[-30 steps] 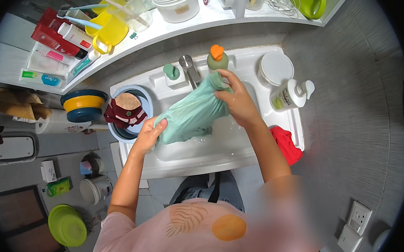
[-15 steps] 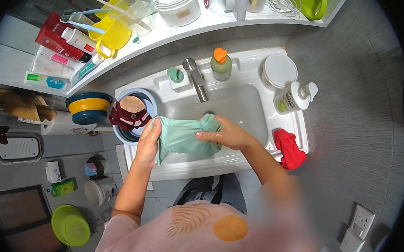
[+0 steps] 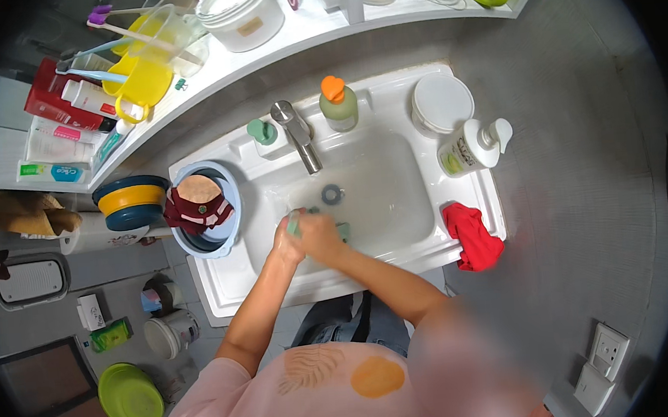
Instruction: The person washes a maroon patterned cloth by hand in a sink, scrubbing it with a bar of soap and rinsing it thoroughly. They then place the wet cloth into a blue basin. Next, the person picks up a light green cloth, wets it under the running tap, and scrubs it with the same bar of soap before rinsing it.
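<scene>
Over the left part of the white sink (image 3: 399, 250), my left hand (image 3: 288, 243) and my right hand (image 3: 320, 239) are pressed close together. Both are closed round a bunched mint-green cloth (image 3: 294, 225). Most of the cloth is hidden by my fingers; a bit shows at the top and another below, beside the right wrist. The right hand is slightly blurred. Past the hands lies the grey drain (image 3: 332, 194), and the metal faucet (image 3: 309, 157) points down over the basin.
To the left, a light blue basin (image 3: 229, 186) holds a maroon garment (image 3: 195, 214). Along the right rim are a red cloth (image 3: 472, 237), a white pump bottle (image 3: 469, 151) and a lidded tub (image 3: 441, 106). An orange-topped bottle (image 3: 338, 107) stands behind the faucet. A crowded shelf (image 3: 261, 58) overhangs the back.
The cloth, spread between my hands before, is now bunched small. My hands have come together and lower into the sink. The whole view has shifted and tilted somewhat.
</scene>
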Action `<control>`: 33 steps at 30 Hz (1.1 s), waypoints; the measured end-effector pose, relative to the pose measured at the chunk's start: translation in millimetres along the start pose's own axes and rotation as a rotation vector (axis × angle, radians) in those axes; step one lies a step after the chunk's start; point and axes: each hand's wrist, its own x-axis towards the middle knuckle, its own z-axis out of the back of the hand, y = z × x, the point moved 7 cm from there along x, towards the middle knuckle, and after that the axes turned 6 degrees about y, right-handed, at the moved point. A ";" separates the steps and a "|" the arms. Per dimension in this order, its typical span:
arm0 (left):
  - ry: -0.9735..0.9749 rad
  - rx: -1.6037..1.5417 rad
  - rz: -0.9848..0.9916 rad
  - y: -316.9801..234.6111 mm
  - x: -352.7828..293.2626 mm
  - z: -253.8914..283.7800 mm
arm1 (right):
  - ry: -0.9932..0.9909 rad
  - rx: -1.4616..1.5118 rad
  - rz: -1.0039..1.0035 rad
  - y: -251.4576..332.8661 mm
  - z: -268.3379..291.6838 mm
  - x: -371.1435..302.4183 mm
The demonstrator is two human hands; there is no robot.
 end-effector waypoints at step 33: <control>-0.611 0.595 -0.158 -23.8 -41.8 -119.4 | 0.106 0.768 -0.546 -60.1 23.8 37.1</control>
